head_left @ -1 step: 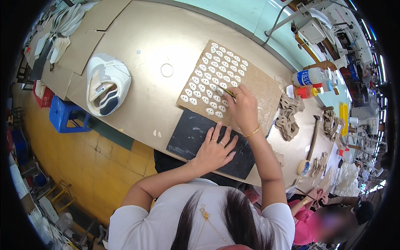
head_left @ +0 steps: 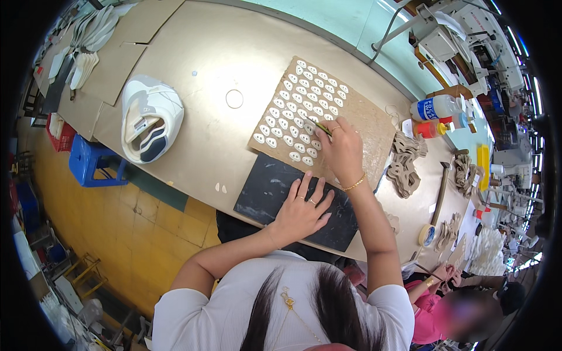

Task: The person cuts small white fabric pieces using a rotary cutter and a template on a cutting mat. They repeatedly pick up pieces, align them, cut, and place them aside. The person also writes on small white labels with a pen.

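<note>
Rows of small white rounded-triangle pieces with holes (head_left: 297, 97) lie on a brown board (head_left: 363, 126). My right hand (head_left: 342, 149) is over the board's near part, closed on a thin pointed tool (head_left: 321, 127), dark and yellowish green. The tool's tip reaches in among the white pieces; whether it touches one I cannot tell. My left hand (head_left: 300, 206) lies flat with spread fingers on a black slab (head_left: 263, 186) just in front of the board, holding nothing.
A white-and-grey shoe (head_left: 151, 120) stands on the left of the table. To the right are beige cut-out pieces (head_left: 404, 175), a hammer (head_left: 440, 193), a tape roll (head_left: 427, 235) and bottles (head_left: 433, 108). A co-worker in pink (head_left: 430, 319) sits at the lower right.
</note>
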`<state>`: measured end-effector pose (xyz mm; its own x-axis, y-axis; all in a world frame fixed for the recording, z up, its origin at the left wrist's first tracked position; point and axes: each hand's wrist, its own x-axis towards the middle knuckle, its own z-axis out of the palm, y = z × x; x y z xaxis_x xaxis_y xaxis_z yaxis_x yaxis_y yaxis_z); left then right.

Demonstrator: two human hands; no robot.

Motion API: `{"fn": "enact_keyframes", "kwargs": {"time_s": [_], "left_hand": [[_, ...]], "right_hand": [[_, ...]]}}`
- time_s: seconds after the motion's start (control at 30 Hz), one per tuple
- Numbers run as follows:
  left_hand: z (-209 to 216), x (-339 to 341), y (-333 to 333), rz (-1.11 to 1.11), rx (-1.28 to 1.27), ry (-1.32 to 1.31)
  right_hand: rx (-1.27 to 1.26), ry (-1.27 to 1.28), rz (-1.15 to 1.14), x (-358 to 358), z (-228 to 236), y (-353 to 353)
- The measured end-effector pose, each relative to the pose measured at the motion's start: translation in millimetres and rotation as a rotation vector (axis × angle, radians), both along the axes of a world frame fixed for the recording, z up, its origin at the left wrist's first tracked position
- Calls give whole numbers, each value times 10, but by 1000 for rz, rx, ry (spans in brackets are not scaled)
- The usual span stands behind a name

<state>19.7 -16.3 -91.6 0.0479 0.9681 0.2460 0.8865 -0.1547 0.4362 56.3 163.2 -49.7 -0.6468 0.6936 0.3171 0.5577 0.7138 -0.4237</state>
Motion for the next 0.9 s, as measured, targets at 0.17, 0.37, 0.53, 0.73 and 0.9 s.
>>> {"fn": "enact_keyframes", "kwargs": {"time_s": [0.17,0.37,0.53,0.73,0.9], "left_hand": [[-2,12,-2,3,16,1],[-27,-32,47,2,17,15],[-41,-29,53,3,22,7],[-28,-32,47,-3,21,-1],[-33,-31,50,-4,14,-13]], "right_hand": [[105,-53,-6,-35,-72,162],[60,-154,16,-75,-26,289],[157,-63,-46,-150,-13,427],[207,-100,-99,-171,-147,593],[173,-164,-103,-168,-129,621]]}}
